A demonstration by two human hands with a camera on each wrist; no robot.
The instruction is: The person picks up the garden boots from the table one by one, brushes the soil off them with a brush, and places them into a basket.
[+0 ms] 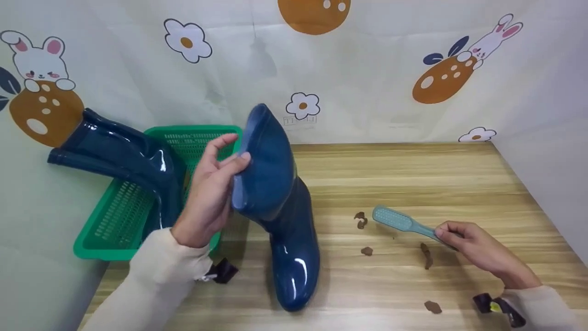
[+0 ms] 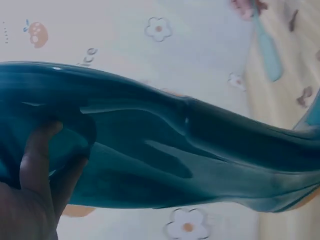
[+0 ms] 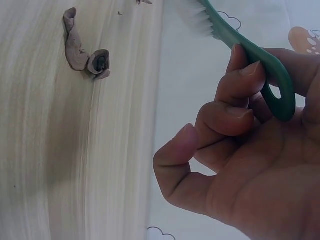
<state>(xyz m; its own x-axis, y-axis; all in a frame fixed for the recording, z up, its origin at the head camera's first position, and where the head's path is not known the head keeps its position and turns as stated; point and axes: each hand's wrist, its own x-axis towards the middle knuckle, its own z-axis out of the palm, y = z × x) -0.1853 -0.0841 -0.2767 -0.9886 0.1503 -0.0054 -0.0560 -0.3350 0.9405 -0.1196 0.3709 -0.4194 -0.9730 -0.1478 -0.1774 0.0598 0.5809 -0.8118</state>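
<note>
My left hand (image 1: 209,193) grips a dark blue rubber boot (image 1: 296,248) by the top of its shaft, thumb near the rim. The boot's toe points toward me, and its shaft leans left; whether the sole touches the table I cannot tell. In the left wrist view the glossy shaft (image 2: 150,150) stretches across the picture beside the fingers. On the right, my right hand (image 1: 477,248) pinches the handle end of a blue-green brush (image 1: 395,218) above the table. White bristles (image 3: 195,20) show in the right wrist view.
A second blue boot (image 1: 124,147) lies in a green plastic basket (image 1: 103,255) at the left, its shaft jutting over the side. Several brown flakes, such as one piece (image 1: 432,307), are scattered on the wooden table (image 1: 390,174). A patterned cloth (image 1: 367,69) hangs behind.
</note>
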